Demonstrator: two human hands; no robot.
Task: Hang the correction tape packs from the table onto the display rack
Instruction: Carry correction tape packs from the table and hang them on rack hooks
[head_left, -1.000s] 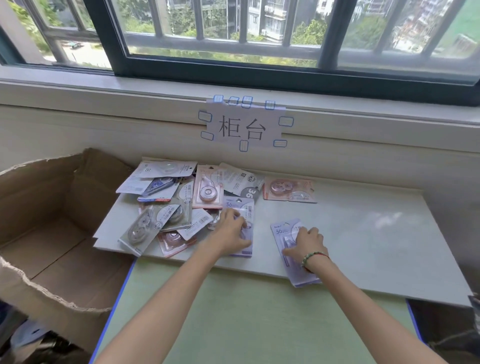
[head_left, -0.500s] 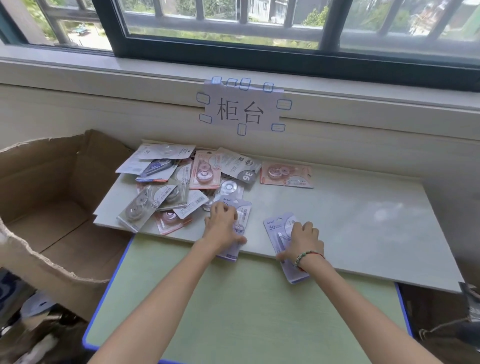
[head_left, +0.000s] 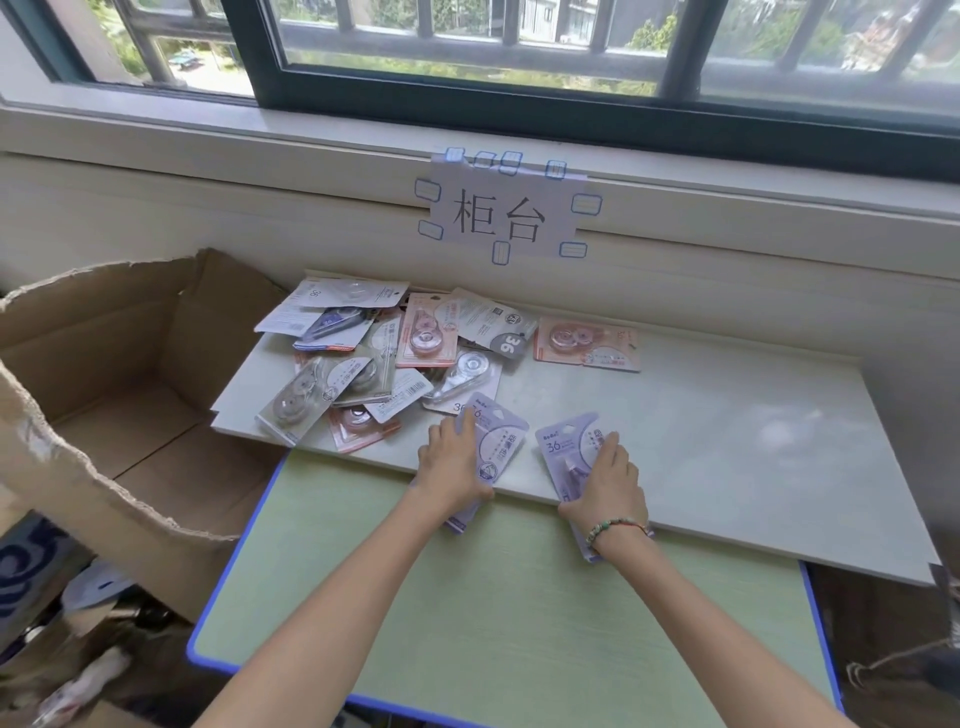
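Left pack: a lilac correction tape pack (head_left: 496, 441) lies flat at the near edge of the white board (head_left: 727, 441), under the left hand (head_left: 451, 465).
Left fingers: laid over the pack's left side, thumb curled at its lower edge, gripping it.
Right pack: a second lilac pack (head_left: 569, 441) lies just right of the first, its lower end past the board's edge over the green table (head_left: 493, 623).
Right fingers: the right hand (head_left: 605, 486) presses on it, fingers slightly bent and spread; whether they pinch it I cannot tell.
Beyond the fingertips: a loose pile of packs (head_left: 374, 358), and a pink pack (head_left: 587, 343) apart.
Left of the hands: an open cardboard box (head_left: 104, 389).
Wall: a paper sign (head_left: 501, 215) below the window (head_left: 519, 62).
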